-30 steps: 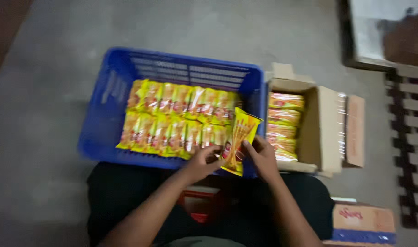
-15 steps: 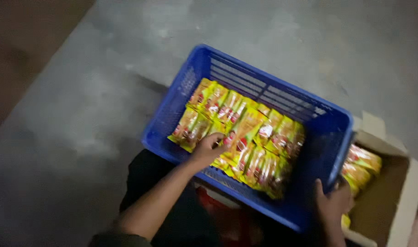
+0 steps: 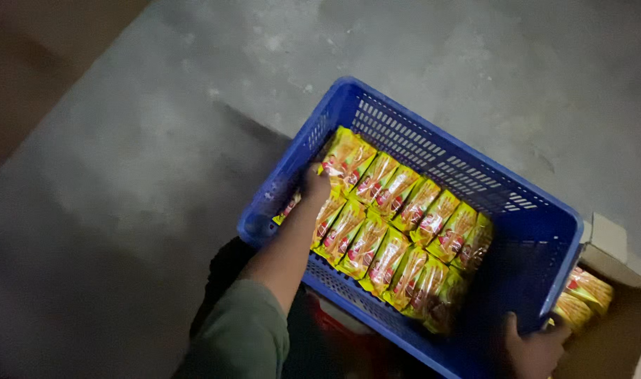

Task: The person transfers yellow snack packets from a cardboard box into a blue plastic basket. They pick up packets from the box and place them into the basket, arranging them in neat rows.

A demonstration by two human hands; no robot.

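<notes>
**Left hand in crate, right hand on its corner**

My left hand point(image 3: 315, 184) is down inside the blue crate point(image 3: 433, 151), fingers buried among the yellow snack packets point(image 3: 394, 231) at the left end, can't tell if they grip one. My right hand point(image 3: 534, 347) has its fingers curled closed over the crate's near right corner. Packets stand in two rows inside. Crate rests on the grey concrete floor point(image 3: 194, 126). Cardboard box point(image 3: 608, 309) with more packets just right of it.
</notes>
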